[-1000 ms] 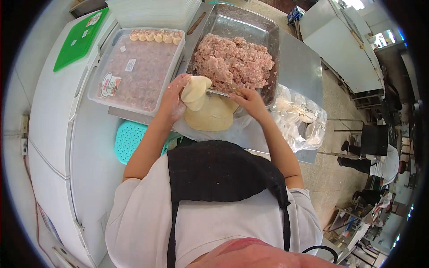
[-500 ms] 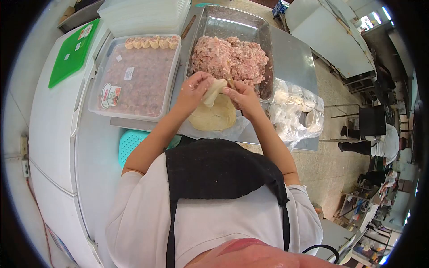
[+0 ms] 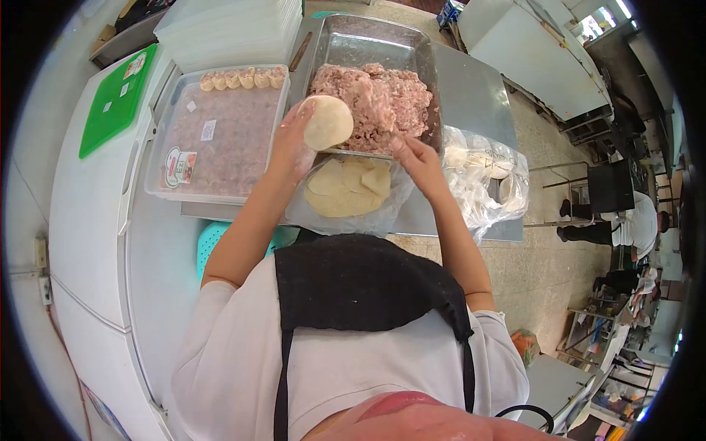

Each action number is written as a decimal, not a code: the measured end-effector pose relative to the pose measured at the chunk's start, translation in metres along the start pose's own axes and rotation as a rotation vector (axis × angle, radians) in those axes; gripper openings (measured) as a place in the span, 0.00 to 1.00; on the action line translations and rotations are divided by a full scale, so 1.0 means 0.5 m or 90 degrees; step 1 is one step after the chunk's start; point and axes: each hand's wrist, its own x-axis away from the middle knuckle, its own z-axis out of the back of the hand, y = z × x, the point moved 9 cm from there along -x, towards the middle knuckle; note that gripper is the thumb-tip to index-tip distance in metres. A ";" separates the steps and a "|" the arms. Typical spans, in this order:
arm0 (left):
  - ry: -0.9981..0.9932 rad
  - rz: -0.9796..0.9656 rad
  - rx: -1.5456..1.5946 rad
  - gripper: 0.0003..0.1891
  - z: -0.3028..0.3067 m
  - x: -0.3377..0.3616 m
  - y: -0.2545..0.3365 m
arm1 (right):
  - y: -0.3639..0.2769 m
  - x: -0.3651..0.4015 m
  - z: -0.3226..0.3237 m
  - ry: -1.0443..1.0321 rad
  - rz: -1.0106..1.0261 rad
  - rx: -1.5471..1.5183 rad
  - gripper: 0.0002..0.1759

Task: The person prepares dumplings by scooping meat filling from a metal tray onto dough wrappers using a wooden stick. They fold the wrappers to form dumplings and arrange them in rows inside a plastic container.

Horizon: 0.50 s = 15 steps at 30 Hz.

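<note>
A round, pale dough wrapper point(image 3: 328, 123) rests flat on my left hand point(image 3: 291, 143), in front of the near left corner of the metal tray point(image 3: 375, 35). Pink minced meat point(image 3: 401, 92) is heaped in that tray. At the tray's near edge, my right hand point(image 3: 419, 159) has its fingers closed round a thin utensil, mostly hidden, whose tip is at the meat. More dough wrappers point(image 3: 346, 189) lie overlapping on a plastic sheet below my hands.
On the left a plastic container point(image 3: 220, 132) has a row of filled dumplings point(image 3: 245, 78) on its lid. A green board point(image 3: 118, 103), stacked clear lids point(image 3: 228, 29) and a plastic bag point(image 3: 485, 180) are around. A person point(image 3: 636, 224) stands at far right.
My hands have moved apart. The wrapper, bunched between both hands before, now lies flat on my left hand. My right hand has shifted right with the utensil, its tip now at the meat.
</note>
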 end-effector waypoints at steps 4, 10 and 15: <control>0.016 0.050 0.212 0.20 -0.068 -0.026 -0.054 | -0.056 -0.001 0.005 -0.066 -0.120 -0.062 0.19; 0.056 0.088 0.393 0.29 -0.084 -0.060 -0.099 | -0.074 -0.014 0.039 -0.026 0.213 0.390 0.16; 0.108 0.062 0.407 0.33 -0.047 -0.102 -0.159 | -0.110 0.008 0.097 -0.090 0.157 0.615 0.13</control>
